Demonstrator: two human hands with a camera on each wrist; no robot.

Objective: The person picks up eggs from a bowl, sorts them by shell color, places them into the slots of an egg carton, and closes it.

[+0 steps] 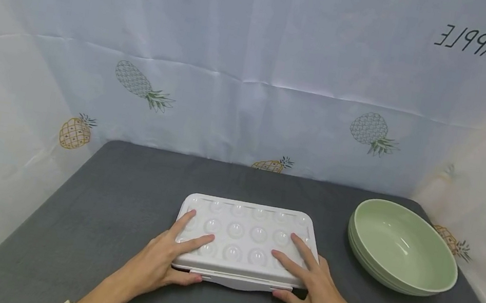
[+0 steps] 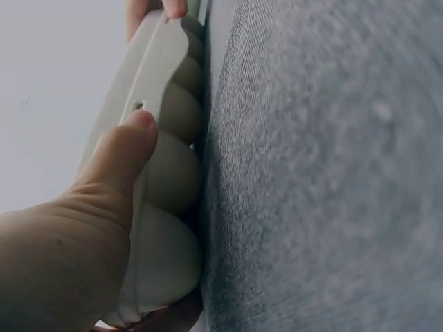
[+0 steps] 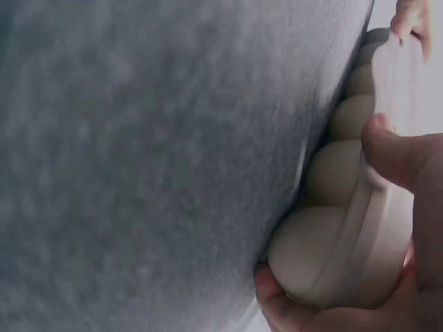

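A white lidded egg box (image 1: 245,240) with rows of round dimples on its lid lies on the dark table. My left hand (image 1: 167,257) grips its left end, two fingers spread over the lid and the thumb on the front edge by the latch strip. At the opposite end my right hand (image 1: 315,286) holds the box in much the same way. Rounded cups (image 2: 169,173) bulge from the underside in the left wrist view. In the right wrist view, fingertips (image 3: 266,283) curl beneath the end cup. The lid hides the inside.
A stack of light green bowls (image 1: 404,246) stands to the right of the box. The dark grey tabletop (image 1: 87,233) stretches around it. Behind and at both sides hangs a pale curtain (image 1: 258,45) with pineapple prints.
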